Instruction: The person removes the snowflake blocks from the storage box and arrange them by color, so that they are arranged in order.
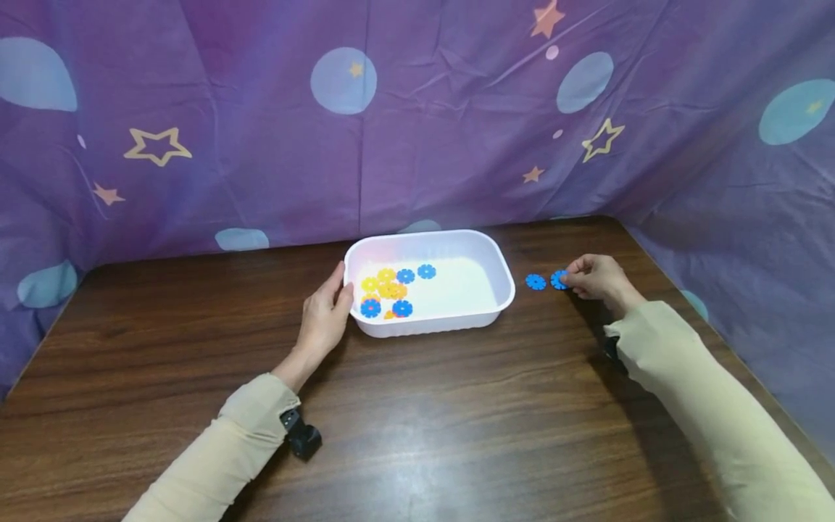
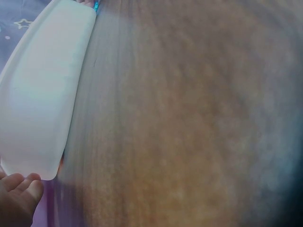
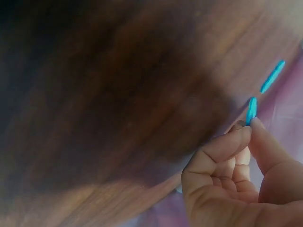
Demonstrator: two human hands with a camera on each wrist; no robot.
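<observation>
A white plastic tray sits on the table near the back. My left hand holds its left end, thumb at the rim and fingers along the outer side. Inside the tray, mostly to the left, lie several flower-shaped discs: yellow discs, an orange disc and blue discs. To the right of the tray, my right hand pinches a blue notched disc between thumb and index finger. In the right wrist view this disc stands edge-on at the fingertips. Another blue disc lies between it and the tray.
The brown wooden table ends at a purple curtain with stars and spots, which hangs behind it and along the right side. Both forearms reach in from the front, in beige sleeves with a black strap device at the left wrist.
</observation>
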